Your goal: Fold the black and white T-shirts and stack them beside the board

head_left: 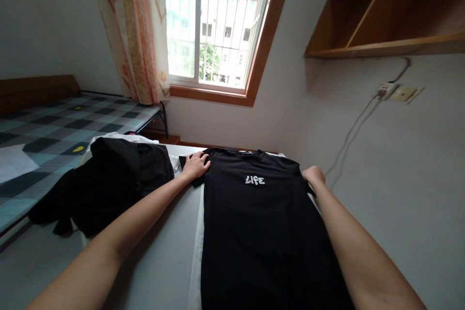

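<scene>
A black T-shirt (pixel 250 223) lies spread out with its collar at the far end and small white lettering (pixel 255 180) upside down to me. My left hand (pixel 196 164) rests on its left sleeve, fingers apart and lying over the cloth. At the other side, my right hand (pixel 314 175) is closed around the edge of the right sleeve, next to the wall; its fingertips are hidden. White cloth (pixel 196 252) shows from under the shirt along its left side. The shirt's near end runs out of view.
A heap of black clothes (pixel 112 179) lies left of the shirt on the pale table (pixel 160 252). Behind it stands a bed with a checked mattress (pixel 47 131). A curtain (pixel 136 34) hangs by the barred window. Cables run from a wall socket (pixel 387 91) below a wooden shelf (pixel 385 46).
</scene>
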The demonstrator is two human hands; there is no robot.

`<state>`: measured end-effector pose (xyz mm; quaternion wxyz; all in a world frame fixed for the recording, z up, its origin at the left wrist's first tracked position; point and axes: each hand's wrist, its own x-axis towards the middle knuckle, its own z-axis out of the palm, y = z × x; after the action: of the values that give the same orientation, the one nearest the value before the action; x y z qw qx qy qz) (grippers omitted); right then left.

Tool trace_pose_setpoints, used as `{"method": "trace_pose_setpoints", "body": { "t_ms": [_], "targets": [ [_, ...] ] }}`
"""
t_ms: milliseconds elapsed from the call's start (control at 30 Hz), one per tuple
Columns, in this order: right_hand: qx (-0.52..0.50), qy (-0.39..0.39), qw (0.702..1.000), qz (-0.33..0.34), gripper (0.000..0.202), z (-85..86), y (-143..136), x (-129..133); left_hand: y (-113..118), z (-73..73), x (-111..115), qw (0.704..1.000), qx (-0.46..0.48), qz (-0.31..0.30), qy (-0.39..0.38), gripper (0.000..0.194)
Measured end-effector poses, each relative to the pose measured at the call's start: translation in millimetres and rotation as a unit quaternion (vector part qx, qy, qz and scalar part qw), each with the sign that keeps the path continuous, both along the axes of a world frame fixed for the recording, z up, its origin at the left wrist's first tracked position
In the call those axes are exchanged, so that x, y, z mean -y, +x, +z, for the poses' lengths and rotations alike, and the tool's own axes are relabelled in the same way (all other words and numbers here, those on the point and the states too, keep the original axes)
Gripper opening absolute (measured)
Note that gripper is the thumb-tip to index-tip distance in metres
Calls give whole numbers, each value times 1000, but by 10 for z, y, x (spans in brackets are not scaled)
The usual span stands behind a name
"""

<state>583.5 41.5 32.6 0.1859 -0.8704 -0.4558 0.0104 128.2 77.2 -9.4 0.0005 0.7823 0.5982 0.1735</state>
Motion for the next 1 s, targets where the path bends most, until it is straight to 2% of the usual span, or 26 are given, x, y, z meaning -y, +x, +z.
{"method": "trace_pose_setpoints", "body": {
  "t_ms": [67, 133, 233, 300, 433, 533, 667, 833, 1000],
  "targets": [
    [11, -59, 997, -53, 34, -44, -81, 25, 4, -2, -3, 1000, -5, 3, -4, 44],
    [41, -71, 995, -55, 37, -64, -182, 26, 5, -4, -8, 1000, -8, 7, -10, 45],
    [116, -37, 991, 51, 42, -34, -353, -58, 0, -9, -18, 1000, -8, 7, -15, 47],
    [141, -47, 982, 119, 43, 8, -467, -160, -4, -9, -24, 1000, -5, 5, -18, 47],
    [180, -99, 963, 172, 44, 47, -637, -359, -14, 8, -36, 999, -1, 10, -34, 46],
    [216, -114, 954, 172, 43, 3, -680, -444, -23, 23, -47, 999, 4, 14, -49, 46],
    [260, -93, 950, 145, 40, -86, -645, -511, -31, 16, -70, 999, 10, 9, -50, 46],
    [232, -67, 966, 95, 34, -121, -585, -611, -28, -2, -92, 998, 23, 12, -52, 46],
    [225, -57, 967, 102, 38, -113, -581, -671, -35, 11, -90, 998, 32, 14, -55, 45]
  ]
}}
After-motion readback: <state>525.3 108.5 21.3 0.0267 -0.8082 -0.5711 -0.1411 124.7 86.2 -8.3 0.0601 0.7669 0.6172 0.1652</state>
